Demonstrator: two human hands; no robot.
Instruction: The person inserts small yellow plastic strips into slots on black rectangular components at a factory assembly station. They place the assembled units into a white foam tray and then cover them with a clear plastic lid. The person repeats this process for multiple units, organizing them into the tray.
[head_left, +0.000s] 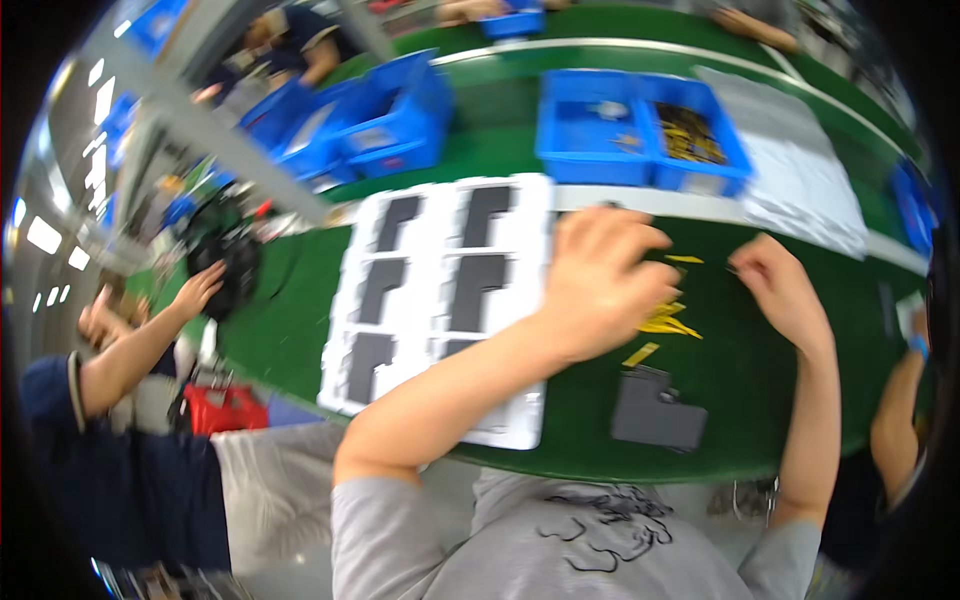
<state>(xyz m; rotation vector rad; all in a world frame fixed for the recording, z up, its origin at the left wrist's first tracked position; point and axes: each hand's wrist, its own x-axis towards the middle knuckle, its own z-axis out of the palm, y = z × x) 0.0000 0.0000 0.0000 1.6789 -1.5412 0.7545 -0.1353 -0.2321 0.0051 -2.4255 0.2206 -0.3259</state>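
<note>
My left hand (605, 285) is over the green work surface, between a white tray (425, 270) and a small pile of yellow strips (668, 322). Its fingers are bent but apart, and nothing shows between them. To the right, my right hand (785, 295) has its fingertips pinched together; anything in them is too small and blurred to name. Notched dark grey flat pieces (478, 292) lie in the tray's pockets, partly covered by my left forearm. Another notched grey piece (655, 412) rests near the front edge, below a single yellow strip (641, 354).
Beyond my hands stand a blue bin (590, 155) and a joined one holding many small yellow-and-dark pieces (688, 135). Grey-white plastic bags (800, 165) lie at the back right. More blue bins (395, 125) are at the back left. Co-workers (130, 440) flank me on both sides.
</note>
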